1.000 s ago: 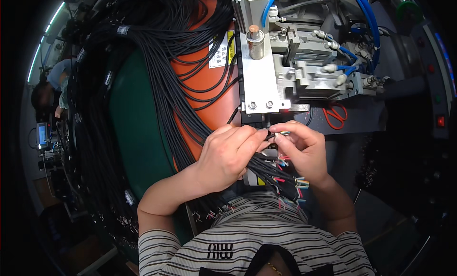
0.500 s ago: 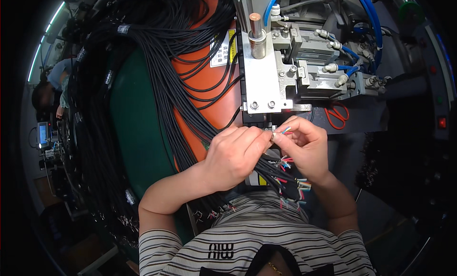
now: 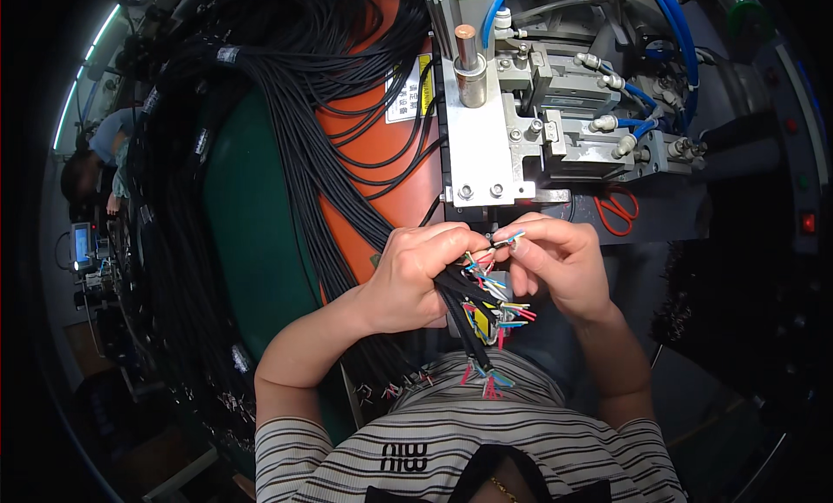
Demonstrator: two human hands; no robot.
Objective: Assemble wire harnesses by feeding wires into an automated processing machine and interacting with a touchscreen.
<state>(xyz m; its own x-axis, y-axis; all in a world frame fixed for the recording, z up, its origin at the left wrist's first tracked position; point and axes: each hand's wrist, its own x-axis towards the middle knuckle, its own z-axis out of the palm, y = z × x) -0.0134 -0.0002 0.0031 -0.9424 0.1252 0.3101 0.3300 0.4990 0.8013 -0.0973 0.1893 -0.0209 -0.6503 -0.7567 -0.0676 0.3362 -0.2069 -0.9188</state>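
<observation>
Evidently, in the head view, a bunch of black cables (image 3: pixel 457 283) is held under the left hand (image 3: pixel 415 273), just below the metal machine (image 3: pixel 477 147), with coloured wires (image 3: pixel 519 310) already bared and splayed. Wire ends (image 3: pixel 514 237) are pinched between the thumb and forefinger of the right hand (image 3: pixel 560 264); how many cables are left unhandled cannot be told.
</observation>
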